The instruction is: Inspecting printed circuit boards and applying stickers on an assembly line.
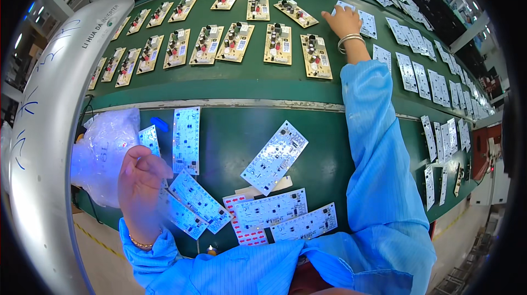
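My right hand (343, 23) reaches to the far side of the green bench, fingers stretched out over a white circuit board (368, 24). Whether the fingertips touch it is hard to see. At the near left my left hand (141, 185) is raised, slightly blurred, its thumb apart from the bent fingers and no object visible in it. Beside it lie two overlapping white circuit boards (200, 201), and another board (186, 140) lies farther back. In the near middle, a tilted circuit board (274, 157) and two others (272, 210) lie by a card with red arrows (233, 201).
Tan boards with mounted components (278, 45) stand in two rows across the far bench. Many white boards (421, 79) line the right. A clear plastic bag (107, 152) and a large silver equipment arm (55, 130) are at the left. A metal strip (247, 103) crosses the bench.
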Demonstrator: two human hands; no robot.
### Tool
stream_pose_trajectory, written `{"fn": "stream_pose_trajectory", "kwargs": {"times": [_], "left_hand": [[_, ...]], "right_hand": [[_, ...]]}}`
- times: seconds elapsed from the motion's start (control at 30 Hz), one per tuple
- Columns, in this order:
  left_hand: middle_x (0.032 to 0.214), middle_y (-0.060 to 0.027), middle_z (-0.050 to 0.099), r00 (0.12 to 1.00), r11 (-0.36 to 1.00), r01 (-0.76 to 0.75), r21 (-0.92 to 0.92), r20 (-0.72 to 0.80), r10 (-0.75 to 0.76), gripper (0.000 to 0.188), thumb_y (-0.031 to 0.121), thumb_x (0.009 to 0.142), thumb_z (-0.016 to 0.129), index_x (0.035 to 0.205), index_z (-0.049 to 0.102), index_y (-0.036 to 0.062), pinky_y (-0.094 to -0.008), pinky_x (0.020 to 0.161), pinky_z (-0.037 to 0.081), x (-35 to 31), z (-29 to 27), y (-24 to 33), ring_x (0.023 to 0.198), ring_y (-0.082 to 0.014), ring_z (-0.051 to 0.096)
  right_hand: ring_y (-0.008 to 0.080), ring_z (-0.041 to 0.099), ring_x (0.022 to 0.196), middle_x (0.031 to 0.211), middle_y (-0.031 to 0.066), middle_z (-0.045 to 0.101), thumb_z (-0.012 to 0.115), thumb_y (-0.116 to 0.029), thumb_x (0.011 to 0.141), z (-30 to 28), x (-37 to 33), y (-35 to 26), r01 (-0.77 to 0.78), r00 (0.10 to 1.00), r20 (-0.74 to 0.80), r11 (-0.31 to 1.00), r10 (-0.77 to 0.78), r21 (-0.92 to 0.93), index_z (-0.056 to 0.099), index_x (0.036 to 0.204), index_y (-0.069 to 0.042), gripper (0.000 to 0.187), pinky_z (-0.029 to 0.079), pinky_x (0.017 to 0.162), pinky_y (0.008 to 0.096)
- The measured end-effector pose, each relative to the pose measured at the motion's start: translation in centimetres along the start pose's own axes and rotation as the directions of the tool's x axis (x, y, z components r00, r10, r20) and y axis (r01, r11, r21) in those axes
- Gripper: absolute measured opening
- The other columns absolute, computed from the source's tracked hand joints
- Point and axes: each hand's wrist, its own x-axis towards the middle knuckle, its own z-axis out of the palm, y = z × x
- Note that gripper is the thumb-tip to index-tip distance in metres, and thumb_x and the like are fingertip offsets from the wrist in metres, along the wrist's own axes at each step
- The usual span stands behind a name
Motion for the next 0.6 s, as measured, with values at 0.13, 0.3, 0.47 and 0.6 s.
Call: {"fn": "stream_pose_trajectory", "kwargs": {"times": [0.13,0.3,0.47,0.6], "left_hand": [[0.076,-0.0116,0.051,1.000,1.000,0.017,0.003,0.019,-0.017,0.032,0.029,0.088,0.036,0.106,0.040,0.0026,-0.0342,0.068,0.038,0.3,-0.1,-0.4,0.071,-0.0197,0.049],[0.075,-0.0114,0.051,1.000,0.999,0.016,0.047,0.009,-0.017,0.031,0.028,0.088,0.035,0.104,0.041,0.0026,-0.0338,0.068,0.038,0.2,0.3,-0.4,0.071,-0.0194,0.049],[0.076,-0.0112,0.052,0.999,0.997,-0.053,0.062,-0.010,0.054,0.034,0.027,0.087,0.038,0.107,0.040,0.0003,-0.0338,0.068,0.038,0.2,-0.1,-0.6,0.070,-0.0182,0.049],[0.083,-0.0094,0.054,0.951,0.896,-0.218,0.386,-0.120,0.284,0.033,0.015,0.078,0.054,0.106,0.042,0.0013,-0.0282,0.074,0.039,0.4,-0.9,-1.2,0.078,-0.0161,0.050]], "right_hand": [[0.0375,0.042,0.103,0.111,0.0179,0.047,0.055,-0.045,0.071,1.7,0.9,0.4,-0.012,0.995,0.102,1.000,0.012,-0.004,0.054,0.104,-0.010,0.049,0.038,0.083,0.0441],[0.0368,0.045,0.100,0.109,0.0184,0.047,0.057,-0.034,0.069,2.4,1.3,1.0,-0.172,0.984,0.069,0.980,0.165,0.102,0.049,0.107,-0.006,0.047,0.039,0.083,0.0414],[0.0327,0.044,0.102,0.109,0.0175,0.045,0.059,-0.024,0.064,-2.0,0.1,-1.7,0.185,0.969,-0.243,0.792,-0.048,0.582,0.047,0.102,-0.002,0.046,0.039,0.085,0.0369],[0.0303,0.041,0.107,0.116,0.0157,0.041,0.059,-0.012,0.059,-7.6,-7.3,-11.0,0.573,0.769,-0.381,0.290,-0.512,0.767,0.043,0.105,-0.001,0.050,0.034,0.089,0.0364]]}}
